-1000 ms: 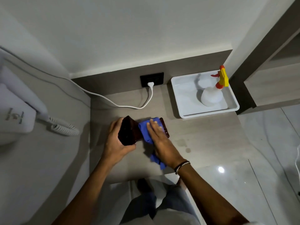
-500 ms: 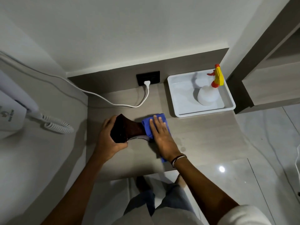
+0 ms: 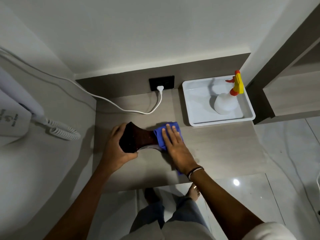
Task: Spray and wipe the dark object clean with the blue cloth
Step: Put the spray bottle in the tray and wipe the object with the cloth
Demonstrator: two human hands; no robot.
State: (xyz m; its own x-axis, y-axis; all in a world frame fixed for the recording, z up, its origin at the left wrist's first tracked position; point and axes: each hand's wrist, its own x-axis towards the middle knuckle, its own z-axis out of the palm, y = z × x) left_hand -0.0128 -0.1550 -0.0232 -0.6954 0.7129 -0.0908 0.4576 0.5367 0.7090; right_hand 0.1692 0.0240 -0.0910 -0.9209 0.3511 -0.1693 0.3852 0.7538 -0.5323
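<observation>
A dark brown object (image 3: 138,137) with a wide left end and a narrow middle lies on the grey wooden shelf (image 3: 216,153). My left hand (image 3: 116,149) grips its wide left end. A blue cloth (image 3: 161,135) covers the object's right end, and my right hand (image 3: 176,146) presses flat on the cloth with fingers spread. Part of the cloth hangs out under my right wrist. A white spray bottle (image 3: 225,104) with a yellow and red trigger head stands in a white tray (image 3: 187,104) at the back right, apart from both hands.
A black wall socket (image 3: 161,83) holds a white plug, and its cable (image 3: 121,108) trails left across the shelf. A white wall hair dryer with a coiled cord (image 3: 60,130) hangs at the left. A wooden cabinet (image 3: 290,94) stands at the right. My legs and feet show below the shelf's edge.
My right hand has slid the blue cloth rightwards along the dark object to its right end, so more of the dark middle shows. My left hand keeps its grip.
</observation>
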